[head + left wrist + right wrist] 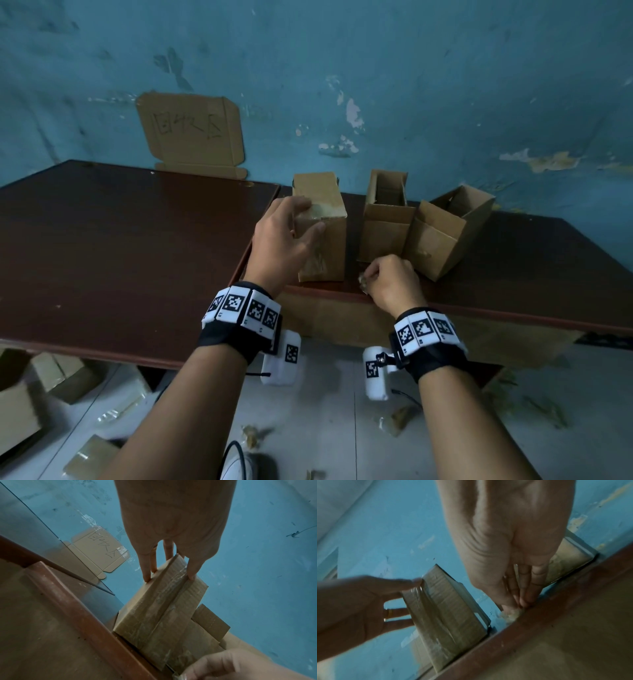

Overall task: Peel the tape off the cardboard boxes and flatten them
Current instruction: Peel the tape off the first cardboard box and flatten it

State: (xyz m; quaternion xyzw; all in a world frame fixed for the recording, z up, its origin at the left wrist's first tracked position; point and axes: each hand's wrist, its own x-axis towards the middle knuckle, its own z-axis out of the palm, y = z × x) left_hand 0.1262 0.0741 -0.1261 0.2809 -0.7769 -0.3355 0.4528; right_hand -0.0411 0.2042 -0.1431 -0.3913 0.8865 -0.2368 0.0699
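A closed, taped cardboard box (325, 240) stands upright on the brown table (513, 274). My left hand (310, 216) grips its top end, thumb on the near face and fingers on the far side; the left wrist view shows the box (163, 608) with clear tape along its seam under that hand (169, 574). By the table's front edge, right of the box, my right hand (370, 277) pinches a crumpled wad of tape (363, 283). The right wrist view shows the wad of tape (511, 614) at the fingertips (522, 601), beside the box (450, 615).
Two open-topped boxes (387, 219) (445, 236) stand right of the taped one, close behind my right hand. A second table (120, 257) adjoins on the left. A flattened cardboard sign (195, 130) hangs on the blue wall. Boxes (20, 407) and tape scraps (394, 419) lie on the floor.
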